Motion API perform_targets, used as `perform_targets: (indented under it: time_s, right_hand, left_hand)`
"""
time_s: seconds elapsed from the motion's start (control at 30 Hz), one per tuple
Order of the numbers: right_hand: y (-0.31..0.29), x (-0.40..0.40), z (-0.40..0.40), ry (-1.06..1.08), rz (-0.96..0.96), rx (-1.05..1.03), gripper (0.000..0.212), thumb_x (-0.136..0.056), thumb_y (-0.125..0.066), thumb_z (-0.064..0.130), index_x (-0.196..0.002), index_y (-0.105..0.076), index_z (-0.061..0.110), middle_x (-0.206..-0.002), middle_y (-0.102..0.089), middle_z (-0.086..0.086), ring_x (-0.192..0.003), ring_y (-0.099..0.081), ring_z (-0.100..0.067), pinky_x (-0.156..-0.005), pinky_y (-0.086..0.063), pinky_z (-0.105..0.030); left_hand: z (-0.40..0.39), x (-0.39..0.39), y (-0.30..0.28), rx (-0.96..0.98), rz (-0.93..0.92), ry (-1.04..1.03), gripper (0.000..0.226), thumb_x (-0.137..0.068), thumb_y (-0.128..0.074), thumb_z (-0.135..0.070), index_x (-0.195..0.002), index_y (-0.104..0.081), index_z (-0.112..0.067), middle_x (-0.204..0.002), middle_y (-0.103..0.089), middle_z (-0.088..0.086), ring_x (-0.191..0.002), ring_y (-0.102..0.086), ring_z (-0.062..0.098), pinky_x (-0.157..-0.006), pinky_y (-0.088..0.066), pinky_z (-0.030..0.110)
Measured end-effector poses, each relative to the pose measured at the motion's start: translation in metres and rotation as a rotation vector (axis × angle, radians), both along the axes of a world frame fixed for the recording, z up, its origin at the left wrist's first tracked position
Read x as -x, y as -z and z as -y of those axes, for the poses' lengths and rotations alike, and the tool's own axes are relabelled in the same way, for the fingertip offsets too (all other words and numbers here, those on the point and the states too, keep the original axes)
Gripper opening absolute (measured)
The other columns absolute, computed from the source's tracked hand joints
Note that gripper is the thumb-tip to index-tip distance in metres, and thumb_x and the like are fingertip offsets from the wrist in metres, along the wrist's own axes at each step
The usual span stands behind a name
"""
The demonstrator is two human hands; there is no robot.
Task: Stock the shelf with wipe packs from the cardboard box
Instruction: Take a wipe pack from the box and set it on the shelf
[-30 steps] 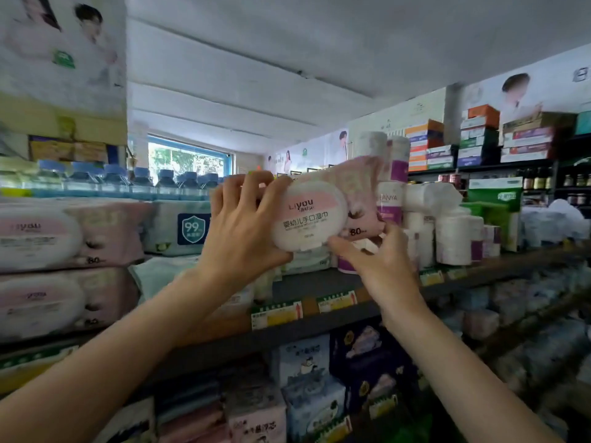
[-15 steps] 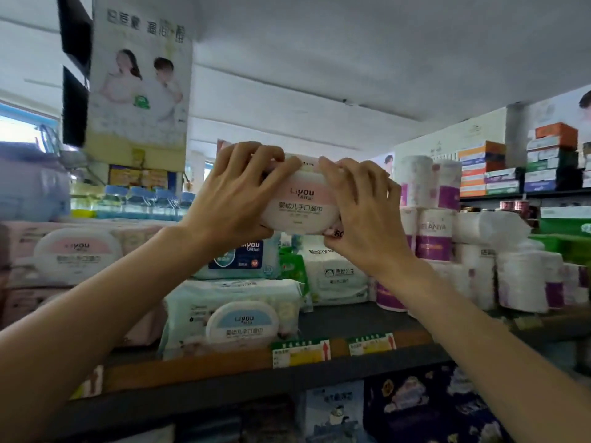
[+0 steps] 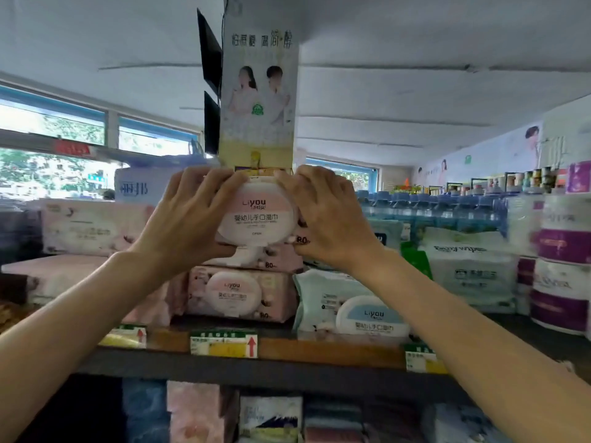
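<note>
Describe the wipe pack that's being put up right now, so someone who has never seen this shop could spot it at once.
Find the pillar poster of two people in white above the shelf. Directly below it stands a stack of pink wipe packs. The held pack is the top one, gripped at its ends by the left hand and right hand; the blue-lidded pack to the right lies untouched.

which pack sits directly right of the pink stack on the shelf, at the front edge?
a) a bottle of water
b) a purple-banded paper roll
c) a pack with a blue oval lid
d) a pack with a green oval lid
c: right beside the pink stack, at the shelf edge, lies a pale pack with a blue oval lid; the purple-banded rolls and water bottles stand further off.
</note>
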State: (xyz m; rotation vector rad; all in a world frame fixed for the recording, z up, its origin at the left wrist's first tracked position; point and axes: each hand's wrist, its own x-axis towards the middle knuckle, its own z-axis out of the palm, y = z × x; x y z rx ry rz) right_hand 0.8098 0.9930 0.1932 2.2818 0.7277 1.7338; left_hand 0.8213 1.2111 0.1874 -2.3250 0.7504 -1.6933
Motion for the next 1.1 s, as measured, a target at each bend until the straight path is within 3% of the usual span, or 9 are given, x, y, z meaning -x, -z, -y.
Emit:
perform_targets:
  time_s: [0.13,0.3,0.5,0.6,0.73,0.8,0.87,0.97,1.1]
  right_hand:
    - [0.023,-0.005,-0.022,-0.072,-0.069,0.036,0.096,-0.054,-0.072,0.062,-0.129,-0.03,0.018,-0.118,-0.051,-0.014,-0.106,-0.033,-0.023,-0.081,-0.043,-0.042]
    - [0.043,-0.019,-0.043,-0.026,-0.179,0.091,0.099,-0.049,-0.081,0.053,-0.126,-0.032,0.018,-0.116,-0.05,-0.011,-0.105,-0.032,-0.021,-0.083,-0.047,-0.043]
    - [0.029,-0.019,-0.054,0.018,-0.391,0.204,0.096,-0.06,-0.078,0.047,-0.139,-0.032,0.014,-0.13,-0.038,-0.011,-0.121,-0.032,-0.027,-0.1,-0.034,-0.045]
    - [0.038,-0.02,-0.059,0.036,-0.372,0.245,0.098,-0.057,-0.079,0.047,-0.136,-0.032,0.014,-0.126,-0.042,-0.013,-0.117,-0.032,-0.028,-0.097,-0.038,-0.046]
    - [0.05,-0.018,-0.06,0.024,-0.324,0.226,0.091,-0.058,-0.075,0.054,-0.13,-0.046,0.008,-0.121,-0.05,-0.019,-0.111,-0.03,-0.029,-0.089,-0.046,-0.049]
    - [0.052,-0.015,-0.05,0.013,-0.412,0.248,0.083,-0.07,-0.057,0.062,-0.133,-0.044,0.01,-0.126,-0.049,-0.02,-0.118,-0.04,-0.034,-0.089,-0.048,-0.048]
    - [0.056,-0.012,-0.037,0.04,-0.56,0.231,0.08,-0.079,-0.052,0.059,-0.142,-0.033,0.013,-0.139,-0.04,-0.016,-0.13,-0.038,-0.033,-0.099,-0.044,-0.044]
    - [0.061,-0.01,-0.025,0.133,-0.654,0.206,0.079,-0.083,-0.052,0.055,-0.146,-0.024,0.018,-0.146,-0.034,-0.005,-0.137,-0.026,-0.021,-0.113,-0.025,-0.037]
    - [0.058,-0.011,-0.031,0.26,-0.614,0.228,0.084,-0.08,-0.048,0.063,-0.145,-0.024,0.018,-0.148,-0.031,-0.003,-0.136,-0.027,-0.022,-0.113,-0.02,-0.039]
  left_hand:
    - [-0.028,-0.003,0.018,-0.074,-0.056,-0.044,0.093,-0.055,-0.045,-0.068,-0.125,-0.04,-0.007,-0.117,-0.041,0.009,-0.1,-0.039,0.029,-0.08,-0.041,0.043]
    - [-0.047,-0.016,0.048,-0.091,-0.194,-0.115,0.105,-0.036,-0.081,-0.054,-0.121,-0.041,-0.007,-0.114,-0.04,0.009,-0.095,-0.039,0.028,-0.075,-0.047,0.041]
    - [-0.057,-0.029,0.049,-0.137,-0.225,-0.105,0.108,-0.031,-0.077,-0.058,-0.118,-0.041,-0.007,-0.109,-0.043,0.009,-0.09,-0.039,0.024,-0.07,-0.05,0.039]
    - [-0.061,-0.038,0.057,-0.139,-0.248,-0.113,0.109,-0.027,-0.078,-0.059,-0.116,-0.043,-0.007,-0.107,-0.044,0.009,-0.089,-0.04,0.023,-0.069,-0.05,0.039]
    - [-0.063,-0.043,0.064,-0.142,-0.251,-0.083,0.111,-0.023,-0.079,-0.057,-0.116,-0.044,-0.009,-0.107,-0.043,0.007,-0.09,-0.04,0.025,-0.069,-0.05,0.042]
    - [-0.061,-0.042,0.068,-0.154,-0.307,-0.096,0.112,-0.025,-0.078,-0.058,-0.121,-0.042,-0.014,-0.111,-0.048,0.007,-0.093,-0.048,0.028,-0.072,-0.05,0.045]
    - [-0.055,-0.041,0.068,-0.229,-0.41,-0.151,0.115,-0.039,-0.076,-0.062,-0.136,-0.029,-0.024,-0.128,-0.047,0.003,-0.109,-0.05,0.031,-0.087,-0.046,0.048]
    - [-0.051,-0.043,0.06,-0.254,-0.679,-0.212,0.117,-0.058,-0.071,-0.064,-0.145,0.002,-0.037,-0.15,-0.02,-0.007,-0.132,-0.026,0.025,-0.11,-0.024,0.042]
    - [-0.054,-0.048,0.038,-0.192,-0.97,-0.087,0.102,-0.066,-0.073,-0.055,-0.145,-0.01,-0.04,-0.151,-0.025,-0.007,-0.134,-0.027,0.024,-0.113,-0.025,0.045]
